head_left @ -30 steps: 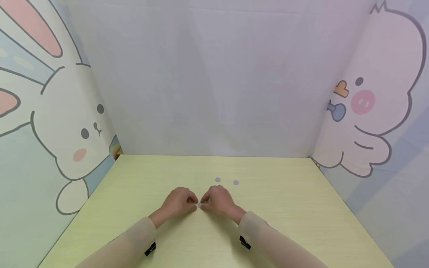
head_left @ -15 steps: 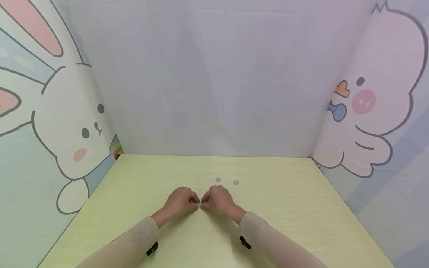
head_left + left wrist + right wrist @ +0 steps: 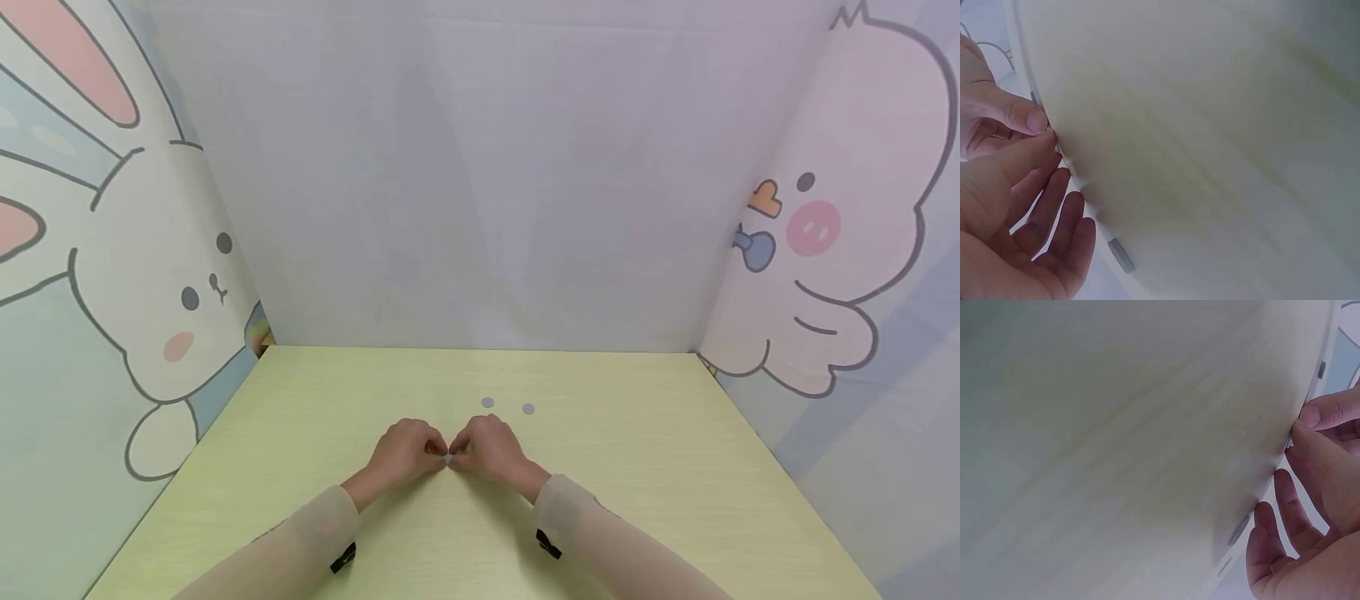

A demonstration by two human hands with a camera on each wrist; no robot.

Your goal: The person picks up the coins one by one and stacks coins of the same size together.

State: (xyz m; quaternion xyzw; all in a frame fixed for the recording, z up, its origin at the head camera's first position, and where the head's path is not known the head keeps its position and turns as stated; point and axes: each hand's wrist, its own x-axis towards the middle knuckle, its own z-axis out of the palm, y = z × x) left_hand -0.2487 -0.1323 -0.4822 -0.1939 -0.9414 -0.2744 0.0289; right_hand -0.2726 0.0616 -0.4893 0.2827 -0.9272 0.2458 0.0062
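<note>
My left hand [image 3: 408,448] and my right hand [image 3: 486,447] meet fingertip to fingertip at the middle of the wooden table, fingers curled, close over its surface. A small grey coin-like disc [image 3: 448,459] is pinched between them and almost wholly covered. Both thumbs nearly touch in the wrist views. Two more grey discs, a left one [image 3: 487,402] and a right one [image 3: 528,408], lie flat beyond my right hand. A thick grey disc [image 3: 1121,255] shows below my left fingers in the left wrist view. Past my right fingers, a disc [image 3: 1239,531] shows in the right wrist view.
The pale yellow table [image 3: 637,467] reaches back to a plain whitish curtain [image 3: 480,183]. Printed cloth walls stand on both sides, with a rabbit [image 3: 150,267] at left and a chick-like figure [image 3: 855,183] at right. Each sleeve bears a black strap.
My left hand has slid slightly right until its fingertips meet the disc at my right hand. The disc between them has become more covered. My right hand and the two far discs stay put.
</note>
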